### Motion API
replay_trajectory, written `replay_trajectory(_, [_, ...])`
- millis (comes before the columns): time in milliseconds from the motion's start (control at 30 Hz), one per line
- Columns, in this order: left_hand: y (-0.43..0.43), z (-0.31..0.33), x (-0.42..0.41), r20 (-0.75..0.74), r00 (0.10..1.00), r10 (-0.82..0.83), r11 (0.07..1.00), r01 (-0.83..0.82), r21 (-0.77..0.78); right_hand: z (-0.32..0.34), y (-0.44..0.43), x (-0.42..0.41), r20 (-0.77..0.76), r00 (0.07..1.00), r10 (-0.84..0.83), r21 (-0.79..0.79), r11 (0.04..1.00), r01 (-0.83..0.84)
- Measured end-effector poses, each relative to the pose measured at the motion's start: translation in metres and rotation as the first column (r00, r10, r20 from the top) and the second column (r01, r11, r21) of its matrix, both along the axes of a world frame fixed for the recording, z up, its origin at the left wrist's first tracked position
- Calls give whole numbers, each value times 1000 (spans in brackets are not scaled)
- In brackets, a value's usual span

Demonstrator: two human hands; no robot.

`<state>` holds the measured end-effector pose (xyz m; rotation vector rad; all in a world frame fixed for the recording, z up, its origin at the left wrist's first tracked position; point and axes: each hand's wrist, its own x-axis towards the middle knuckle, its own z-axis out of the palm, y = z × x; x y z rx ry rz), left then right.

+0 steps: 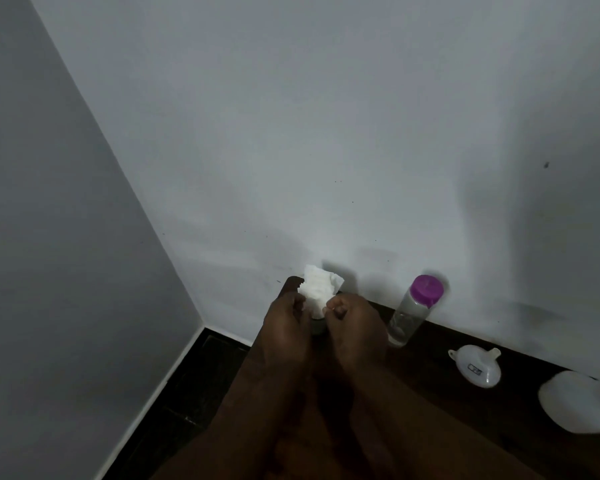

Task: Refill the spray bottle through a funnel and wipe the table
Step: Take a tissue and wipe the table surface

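The fingertips (300, 302) of the left hand (286, 320) and the fingertips (333, 308) of the right hand (352, 323) pinched a white crumpled paper tissue (321, 284). Each hand held one lower side of it. The fingers were curled in, with the thumbs close to the paper. The rest of the tissue stuck up loose above them.

The tissue looked very light and soft. It would bend and fold at any touch, and it could tear if the two hands pulled apart hard. When wet it would go weak. A good way to hold it was probably bunched in one hand, so a thick pad met the wood.

Both hands were side by side, near each other but not touching. The backs of the hands faced up. The two bare arms reached straight out from the bottom of the view to the far corner of the dark brown wooden table (430, 393), next to the grey wall (326, 133). A small dark round thing (317, 325) sat just under the tissue, too dim to name.

To the right stood a clear plastic bottle with a purple cap (409, 313). Past it lay a white plastic funnel (475, 367) on its side. A white round thing (575, 403) sat at the right edge, and I cannot tell if it was the spray bottle.
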<state>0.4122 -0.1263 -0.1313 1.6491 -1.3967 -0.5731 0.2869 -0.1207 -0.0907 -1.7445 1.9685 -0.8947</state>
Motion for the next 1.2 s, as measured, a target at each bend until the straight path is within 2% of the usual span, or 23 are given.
replay_trajectory(167, [-6,1,-3,5,1000,-9,972,10,-233,-5,-12,4,-49,998,33,-57,998,-36])
replay_trajectory(233, [-7,-1,-3,10,1000,-8,965,11,-262,-7,-14,6,-57,997,46,-69,996,-49])
replay_trajectory(300, [-9,-3,-1,33,999,14,974,-6,-227,-7,-16,8,-77,995,61,-65,996,-66])
replay_trajectory(533, [-12,-28,10,83,994,-73,972,90,-216,-11,-17,12,-202,976,85,-123,986,-112])
replay_trajectory(733, [-7,-29,10,48,995,-85,969,94,-229,-3,-17,12,-261,941,216,-98,964,-248])
replay_trajectory(867, [-9,-40,15,-11,996,-92,985,89,-148,2,-16,10,-335,908,253,-92,950,-299])
replay_trajectory(967, [-5,-34,20,130,989,-72,982,93,-166,6,-18,9,-384,893,234,-86,954,-287])
replay_trajectory(1033, [-6,-31,21,111,987,-115,980,131,-148,9,-20,8,-403,886,227,-111,949,-294])
replay_trajectory(1133, [-12,-29,19,-18,974,-227,965,222,-142,11,-21,7,-434,876,213,-152,940,-304])
replay_trajectory(1200, [-16,-29,20,19,980,-199,971,200,-129,13,-20,7,-440,876,197,-180,936,-301])
